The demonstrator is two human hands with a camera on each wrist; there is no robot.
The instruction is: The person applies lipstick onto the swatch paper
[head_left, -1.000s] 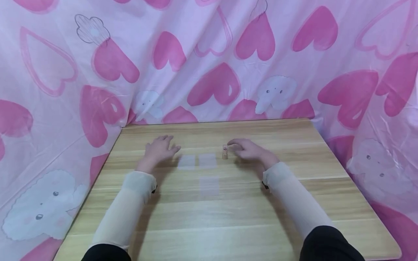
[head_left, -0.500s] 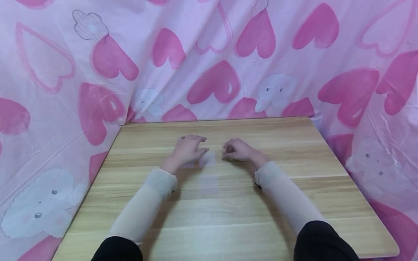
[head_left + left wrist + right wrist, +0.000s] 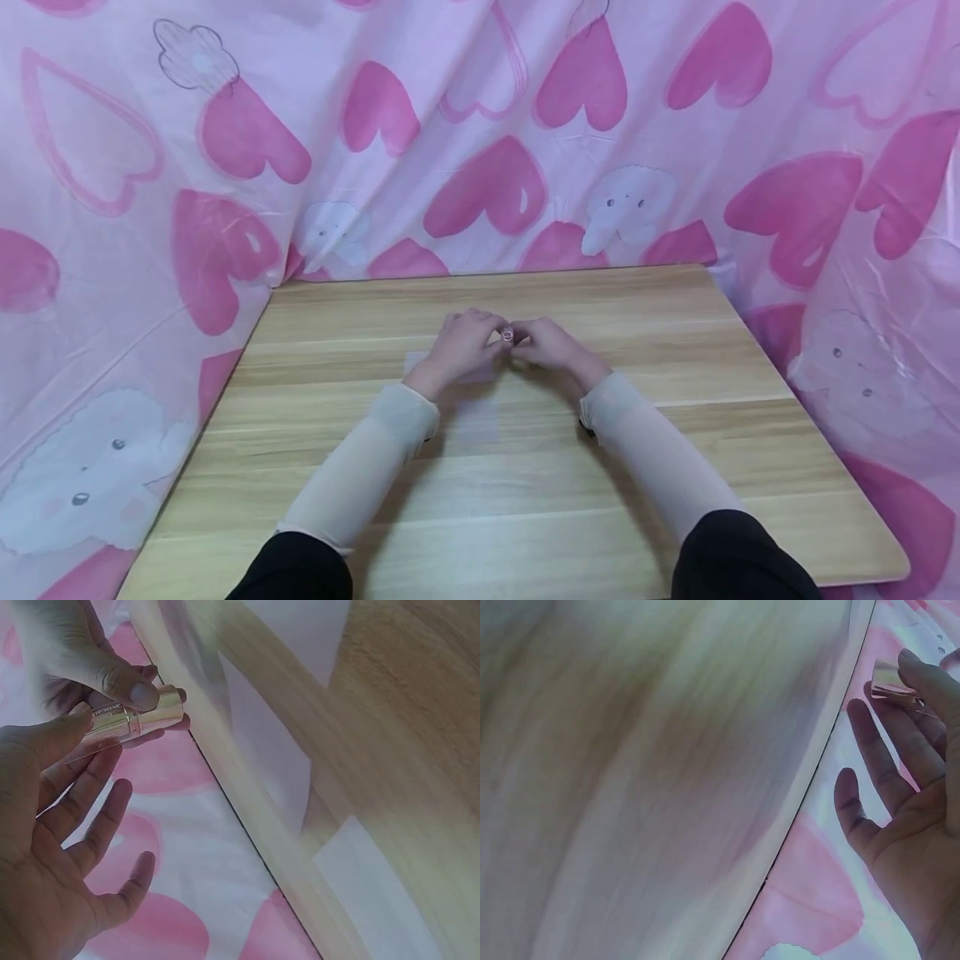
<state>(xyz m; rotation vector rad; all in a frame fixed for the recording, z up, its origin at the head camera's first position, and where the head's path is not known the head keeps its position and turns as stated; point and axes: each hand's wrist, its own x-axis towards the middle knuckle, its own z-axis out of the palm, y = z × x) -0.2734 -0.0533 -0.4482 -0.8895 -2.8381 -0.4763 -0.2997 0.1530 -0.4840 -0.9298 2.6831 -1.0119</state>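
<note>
A small gold lipstick tube (image 3: pixel 507 334) with a clear end and dark lettering is held between both hands above the far middle of the table. My left hand (image 3: pixel 467 343) pinches its clear end between thumb and fingers, the other fingers spread in the left wrist view. From the other side my right hand (image 3: pixel 551 343) grips the gold end (image 3: pixel 171 709) with thumb and forefinger. In the right wrist view the gold base (image 3: pixel 889 679) shows beside the thumb. Fingers cover much of the tube's middle.
Pale square sheets lie flat on the wooden table (image 3: pixel 637 467): one nearer (image 3: pixel 477 421), others partly behind the left hand, including a left sheet (image 3: pixel 413 360). A pink heart-patterned cloth (image 3: pixel 480 100) hangs around the table's back and sides.
My right hand took hold of the standing lipstick tube and raised it. My left hand came across from the left, over the sheets, and now pinches the tube's other end.
</note>
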